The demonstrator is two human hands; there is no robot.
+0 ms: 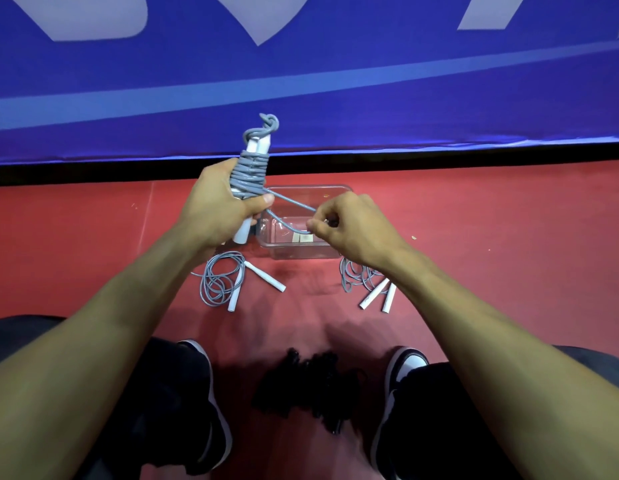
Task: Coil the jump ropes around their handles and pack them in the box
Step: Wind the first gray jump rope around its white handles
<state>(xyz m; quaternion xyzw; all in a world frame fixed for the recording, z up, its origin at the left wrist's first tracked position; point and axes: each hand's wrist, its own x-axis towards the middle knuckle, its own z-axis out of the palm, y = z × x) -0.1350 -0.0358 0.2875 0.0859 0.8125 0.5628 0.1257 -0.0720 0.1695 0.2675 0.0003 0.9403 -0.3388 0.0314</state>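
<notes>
At frame centre, the clear plastic box [302, 245] on the red floor holds no rope yet. My left hand [218, 206] grips 2 white handles [247, 188] wrapped in grey jump rope [248, 174]; my right hand [349, 226] pinches its last loop [290, 216] above the box. By my reckoning 1 coil is nearly done, while 2 loose ropes, lower left [219, 282] and lower right [361, 275], await winding.
</notes>
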